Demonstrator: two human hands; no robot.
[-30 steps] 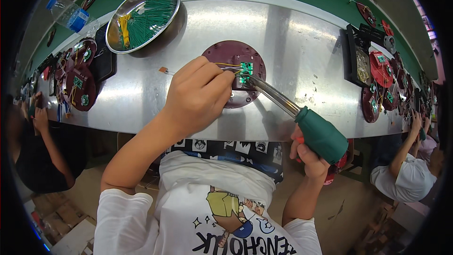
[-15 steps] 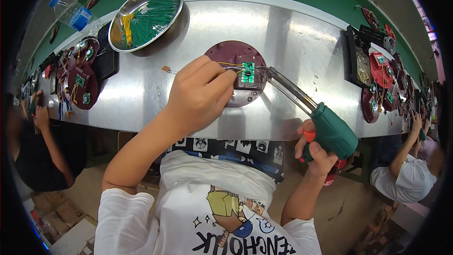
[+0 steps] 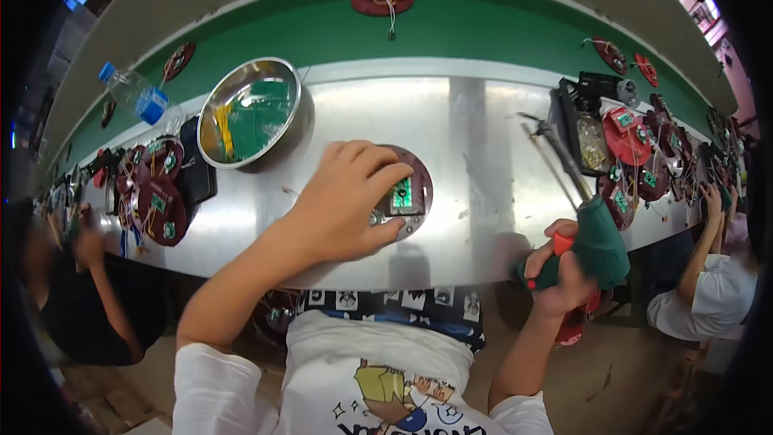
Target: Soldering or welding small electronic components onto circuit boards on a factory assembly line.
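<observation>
A round maroon panel (image 3: 422, 185) lies on the metal bench in front of me, bearing a small green circuit board (image 3: 402, 193). My left hand (image 3: 342, 201) reaches over its left side, thumb at the near part and fingers over the far part, gripping it. That hand hides the panel's left half and most of the wires. In my right hand (image 3: 560, 274) is a green soldering gun (image 3: 605, 234) with a red trigger. Its long metal barrel points up and away from me, with the tip well to the right of the panel.
A steel bowl (image 3: 211, 155) of green and yellow wires stands at the far left, near a plastic bottle (image 3: 141, 98). Maroon panels (image 3: 161, 205) are piled on the left and more panels (image 3: 628, 141) on the right, beside a black tray (image 3: 570, 125). Other people work at both sides.
The soldering gun has come off the circuit board, swinging right and pointing more upward. My left hand has gone from pinching wires to spreading around the panel. The view has tilted upward.
</observation>
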